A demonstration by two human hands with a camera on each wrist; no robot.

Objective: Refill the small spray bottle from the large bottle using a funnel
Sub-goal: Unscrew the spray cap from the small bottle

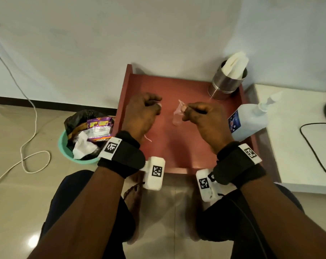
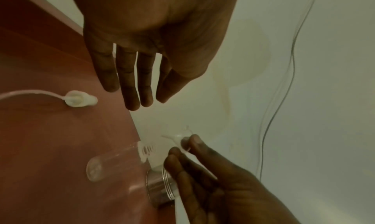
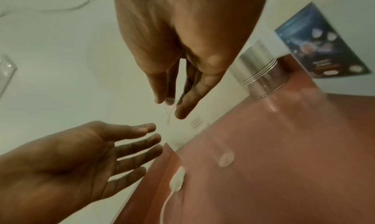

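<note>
A small clear spray bottle (image 1: 176, 119) stands uncapped near the middle of the red-brown table (image 1: 186, 150). My right hand (image 1: 184, 109) pinches a small clear funnel (image 1: 181, 105) at the bottle's mouth; thumb and forefinger hold it in the right wrist view (image 3: 170, 104). In the left wrist view the funnel (image 2: 178, 140) sits by the threaded neck of the bottle (image 2: 113, 161). My left hand (image 1: 156, 104) hovers left of the bottle with relaxed, straight fingers (image 2: 131, 95), holding nothing. The white pump head (image 2: 79, 100) with its tube lies on the table below it. The large bottle (image 1: 248, 118) lies at the right edge.
A steel cup (image 1: 225, 86) with tissues stands at the table's back right corner. A teal bin (image 1: 80, 146) with rubbish sits on the floor to the left, beside a white cable (image 1: 33, 116). A white surface (image 1: 298, 143) with a black cord adjoins on the right.
</note>
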